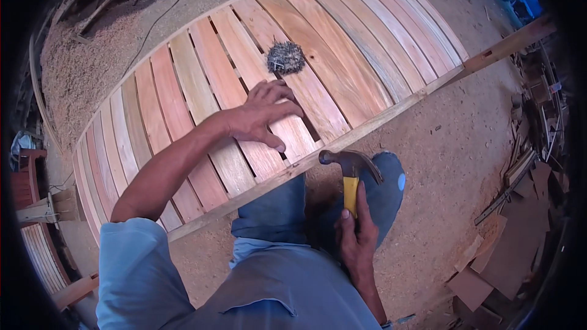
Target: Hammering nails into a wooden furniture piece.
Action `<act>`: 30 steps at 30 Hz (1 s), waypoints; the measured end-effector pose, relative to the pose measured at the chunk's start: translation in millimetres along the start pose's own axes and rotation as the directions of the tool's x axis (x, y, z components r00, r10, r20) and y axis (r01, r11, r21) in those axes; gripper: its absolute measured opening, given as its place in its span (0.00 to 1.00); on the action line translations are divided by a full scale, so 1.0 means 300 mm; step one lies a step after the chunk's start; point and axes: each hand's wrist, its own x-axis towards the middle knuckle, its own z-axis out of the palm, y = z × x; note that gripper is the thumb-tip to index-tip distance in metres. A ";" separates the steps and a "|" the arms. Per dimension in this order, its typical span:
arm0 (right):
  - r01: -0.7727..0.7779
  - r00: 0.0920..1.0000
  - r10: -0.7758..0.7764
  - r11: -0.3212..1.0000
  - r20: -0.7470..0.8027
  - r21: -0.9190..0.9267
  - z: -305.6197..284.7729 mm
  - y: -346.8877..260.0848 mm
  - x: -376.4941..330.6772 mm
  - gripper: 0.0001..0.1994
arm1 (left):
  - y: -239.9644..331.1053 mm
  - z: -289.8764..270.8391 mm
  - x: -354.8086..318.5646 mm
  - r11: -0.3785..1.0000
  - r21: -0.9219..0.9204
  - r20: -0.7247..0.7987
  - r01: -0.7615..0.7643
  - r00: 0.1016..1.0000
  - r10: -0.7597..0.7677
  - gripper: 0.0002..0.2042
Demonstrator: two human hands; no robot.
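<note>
The left hand (263,121) spreads open, fingers bent, over a pale slat (292,140) midway along the panel's near rail (382,120); nails (285,57) lie heaped just beyond. The right hand (359,232) grips a claw hammer (350,186) on the near side. Slats already span left to right; which are fastened, I cannot tell.

slats (235,43): pink/tan/brn, streaky grain | hammer grip (350,192): ylw | hammer head (350,161): dk gry | nails (285,58): gry

Shavings (79,79) left, brown sheets (516,250) right.
</note>
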 end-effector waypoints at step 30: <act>-0.108 0.987 0.083 0.978 0.140 0.179 -0.002 -0.054 0.176 0.34 | 0.048 -0.011 0.020 0.993 -0.093 0.022 0.079 0.997 -0.077 0.46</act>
